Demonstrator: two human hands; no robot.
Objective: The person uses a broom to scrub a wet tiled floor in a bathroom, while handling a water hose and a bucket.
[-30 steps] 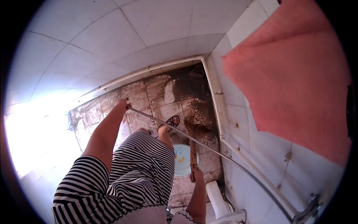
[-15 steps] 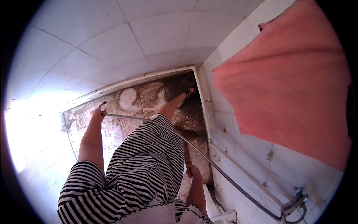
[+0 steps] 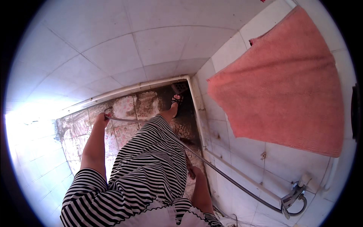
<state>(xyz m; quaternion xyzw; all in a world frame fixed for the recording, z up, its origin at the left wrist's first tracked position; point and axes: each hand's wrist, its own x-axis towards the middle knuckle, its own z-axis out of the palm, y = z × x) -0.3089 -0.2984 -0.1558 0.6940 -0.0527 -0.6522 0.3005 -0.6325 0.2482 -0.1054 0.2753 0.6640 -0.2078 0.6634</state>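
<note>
My left hand (image 3: 101,119) is closed round one end of a grey metal shower hose (image 3: 234,176), out over the wet floor at the left. A short piece of the hose end shows just past my fingers. From there the hose runs across in front of my striped dress to a chrome wall tap (image 3: 293,198) at the lower right. Low beside my right hip, my right hand (image 3: 197,174) is closed on a brown stick-like handle (image 3: 189,162), mostly hidden by the dress. A dark brown clump (image 3: 186,141) lies on the floor near the handle's far end.
Patterned floor tiles (image 3: 145,108) are wet and smeared with dirt. A pink towel (image 3: 280,87) hangs on the right wall. White pipes (image 3: 196,109) run along the wall bases. My sandalled foot (image 3: 177,100) stands near the far corner, beside a dark perforated block (image 3: 179,88).
My view has shifted, so the towel and tap appear further left. My left hand still grips the hose. More of the brown handle is now hidden behind the dress.
</note>
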